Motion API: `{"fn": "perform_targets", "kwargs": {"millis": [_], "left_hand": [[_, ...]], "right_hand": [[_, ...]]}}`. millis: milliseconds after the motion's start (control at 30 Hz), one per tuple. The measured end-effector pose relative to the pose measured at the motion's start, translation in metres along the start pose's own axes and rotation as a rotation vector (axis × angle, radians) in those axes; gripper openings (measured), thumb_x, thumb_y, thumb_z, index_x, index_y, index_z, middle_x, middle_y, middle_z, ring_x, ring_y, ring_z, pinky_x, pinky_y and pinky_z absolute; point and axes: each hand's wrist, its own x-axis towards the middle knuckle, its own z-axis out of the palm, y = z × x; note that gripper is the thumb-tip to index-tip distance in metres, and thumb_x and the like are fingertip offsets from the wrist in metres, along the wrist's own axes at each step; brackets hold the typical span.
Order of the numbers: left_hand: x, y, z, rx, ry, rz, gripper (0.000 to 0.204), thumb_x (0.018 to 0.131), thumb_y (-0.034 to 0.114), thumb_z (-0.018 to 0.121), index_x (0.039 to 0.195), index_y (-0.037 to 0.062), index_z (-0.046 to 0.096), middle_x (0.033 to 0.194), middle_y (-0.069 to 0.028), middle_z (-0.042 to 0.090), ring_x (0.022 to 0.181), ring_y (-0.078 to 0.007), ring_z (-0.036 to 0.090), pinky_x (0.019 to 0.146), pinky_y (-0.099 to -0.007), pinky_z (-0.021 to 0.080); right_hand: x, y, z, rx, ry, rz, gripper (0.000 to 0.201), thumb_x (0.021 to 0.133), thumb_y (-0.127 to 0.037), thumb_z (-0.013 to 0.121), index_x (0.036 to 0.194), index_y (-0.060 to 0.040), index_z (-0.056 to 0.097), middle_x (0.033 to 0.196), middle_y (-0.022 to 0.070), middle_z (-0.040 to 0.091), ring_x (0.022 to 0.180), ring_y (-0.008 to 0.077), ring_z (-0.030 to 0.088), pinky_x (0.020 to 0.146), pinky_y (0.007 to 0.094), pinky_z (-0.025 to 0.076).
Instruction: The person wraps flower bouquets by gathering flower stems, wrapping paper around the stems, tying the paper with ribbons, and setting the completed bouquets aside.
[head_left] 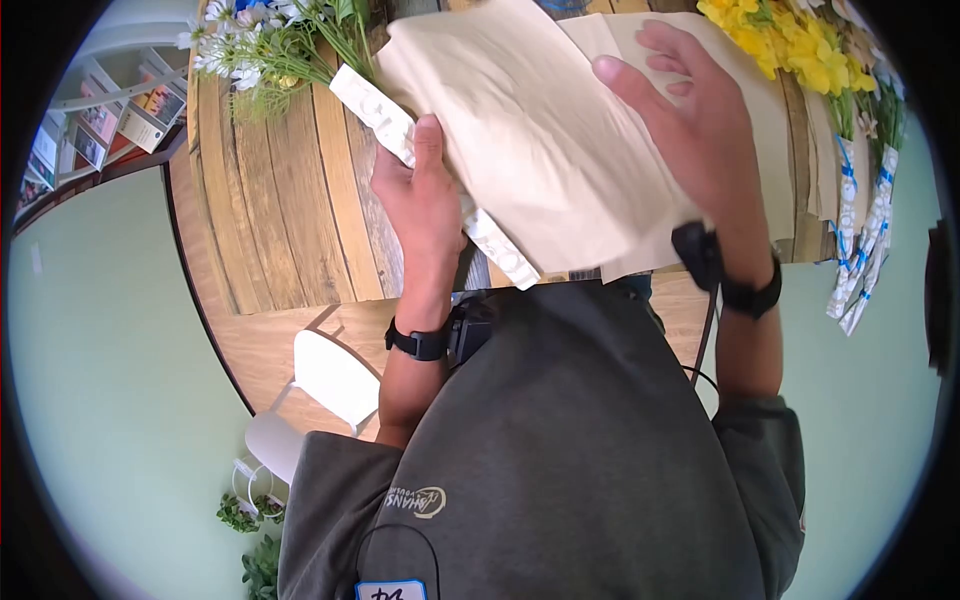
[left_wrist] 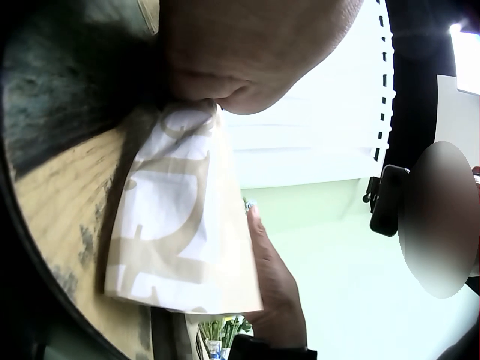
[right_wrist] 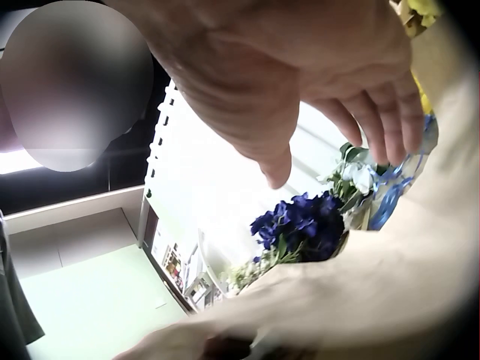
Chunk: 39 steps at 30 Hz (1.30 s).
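Note:
Brown wrapping paper [head_left: 530,130] lies partly wrapped over flower stems, its printed white edge strip [head_left: 500,250] folded along the left side. The left hand [head_left: 425,205] grips this strip and the paper, thumb on top. White flowers [head_left: 245,60] extend from the bundle's upper left end. The right hand [head_left: 700,130] is raised over the paper's right part, fingers spread and slightly bent, holding nothing. In the left wrist view the printed paper [left_wrist: 176,225] hangs below the left hand [left_wrist: 240,52]. The right wrist view shows the right hand [right_wrist: 300,82] above the paper [right_wrist: 390,285].
More brown paper [head_left: 770,150] lies under and right of the bundle. Yellow flowers [head_left: 800,45] and wrapped stems [head_left: 870,220] tied with blue ribbon are at the table's right end. Blue flowers [right_wrist: 300,225] show beyond the paper. A white chair [head_left: 335,378] stands below the wooden table [head_left: 270,200].

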Motion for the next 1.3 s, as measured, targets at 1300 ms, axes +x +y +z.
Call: {"fn": "perform_targets", "kwargs": {"millis": [1300], "left_hand": [[0.005,0.018,-0.037,-0.287,-0.060,-0.102,0.027,0.098,0.017,0.061,0.110,-0.0069,0.061,0.096,-0.0089,0.069,0.082,-0.0121,0.063,0.073,-0.0288,0.051]], "right_hand": [[-0.016,-0.056,0.007,0.644,-0.524,0.432,0.016,0.092,-0.019,0.067,0.084,-0.0049,0.062,0.068,-0.0047,0.052,0.063,0.0047,0.053,0.057,0.0213,0.043]]}}
